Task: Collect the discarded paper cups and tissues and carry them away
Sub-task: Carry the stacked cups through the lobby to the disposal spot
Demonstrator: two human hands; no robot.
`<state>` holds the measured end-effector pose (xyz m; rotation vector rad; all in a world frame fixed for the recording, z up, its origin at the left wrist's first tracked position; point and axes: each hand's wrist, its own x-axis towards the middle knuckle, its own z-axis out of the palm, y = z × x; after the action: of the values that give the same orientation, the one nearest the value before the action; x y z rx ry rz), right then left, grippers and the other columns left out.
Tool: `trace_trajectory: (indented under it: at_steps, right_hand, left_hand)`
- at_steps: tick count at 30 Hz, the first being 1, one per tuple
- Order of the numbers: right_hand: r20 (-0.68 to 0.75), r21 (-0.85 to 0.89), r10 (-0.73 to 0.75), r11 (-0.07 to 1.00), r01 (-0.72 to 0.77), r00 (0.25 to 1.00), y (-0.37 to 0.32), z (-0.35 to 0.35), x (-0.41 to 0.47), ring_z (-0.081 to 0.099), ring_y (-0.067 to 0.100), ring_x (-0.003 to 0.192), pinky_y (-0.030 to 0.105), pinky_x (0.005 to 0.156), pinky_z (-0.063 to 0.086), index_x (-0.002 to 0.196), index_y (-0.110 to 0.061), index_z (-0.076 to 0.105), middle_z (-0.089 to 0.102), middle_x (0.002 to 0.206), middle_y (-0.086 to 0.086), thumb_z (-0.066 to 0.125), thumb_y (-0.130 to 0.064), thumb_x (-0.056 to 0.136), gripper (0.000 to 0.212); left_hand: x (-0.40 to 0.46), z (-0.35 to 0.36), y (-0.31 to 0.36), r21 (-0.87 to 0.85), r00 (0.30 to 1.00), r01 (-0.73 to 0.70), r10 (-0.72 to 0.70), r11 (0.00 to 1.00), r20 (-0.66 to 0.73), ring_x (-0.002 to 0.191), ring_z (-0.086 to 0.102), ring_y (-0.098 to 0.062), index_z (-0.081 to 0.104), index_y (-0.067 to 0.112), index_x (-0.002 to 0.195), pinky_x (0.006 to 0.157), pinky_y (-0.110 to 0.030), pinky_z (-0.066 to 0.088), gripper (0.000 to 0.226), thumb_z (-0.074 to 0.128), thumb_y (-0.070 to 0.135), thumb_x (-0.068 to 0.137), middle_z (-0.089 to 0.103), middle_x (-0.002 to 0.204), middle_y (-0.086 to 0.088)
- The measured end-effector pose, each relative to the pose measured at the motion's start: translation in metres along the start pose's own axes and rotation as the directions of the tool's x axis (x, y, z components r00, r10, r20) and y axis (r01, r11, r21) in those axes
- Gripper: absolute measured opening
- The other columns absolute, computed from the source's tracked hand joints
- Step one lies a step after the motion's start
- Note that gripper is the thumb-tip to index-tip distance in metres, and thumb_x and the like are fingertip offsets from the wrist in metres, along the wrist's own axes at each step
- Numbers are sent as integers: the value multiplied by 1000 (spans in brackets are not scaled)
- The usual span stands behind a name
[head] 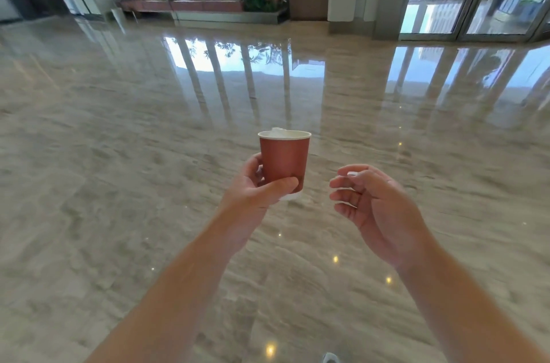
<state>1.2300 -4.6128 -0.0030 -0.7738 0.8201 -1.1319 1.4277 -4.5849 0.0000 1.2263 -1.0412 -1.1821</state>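
Left hand wrapped around red paper cup, upright at chest height over polished floor, white tissue poking above rim. Right hand loose, fingers half-curled, empty, beside cup. Best kept level, grip low, right hand ready underneath.

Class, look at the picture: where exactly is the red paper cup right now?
In the head view, the red paper cup is centre frame, upright in the left hand, above the marble floor.
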Motion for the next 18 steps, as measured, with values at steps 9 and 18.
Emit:
trace_trajectory:
  at_steps: [9, 18]
  right_hand:
    - [36, -7, -13, 1000, 13, 999, -48, -13, 139, 64, 17, 60, 25, 55, 50, 91, -11, 67, 70, 77, 8, 51, -4, 92, 17]
    - [10, -74, -1, 997, 1, 1000, -49, 3, 293, 64, 17, 61, 26, 56, 50, 88, -12, 67, 70, 77, 8, 50, -5, 92, 18]
  left_hand:
    - [144, 28, 15, -5, 1000, -27, 27, 1000, 8, 93, 74, -14, 64, 16, 125, 72, -17, 53, 67, 85, 19, 61, 75, 113, -13]
    - [301, 4, -8, -57, 999, -1, 3, 998, 36, 90, 72, -11, 63, 19, 122, 74, -18, 54, 57, 78, 15, 66, 73, 110, -8]
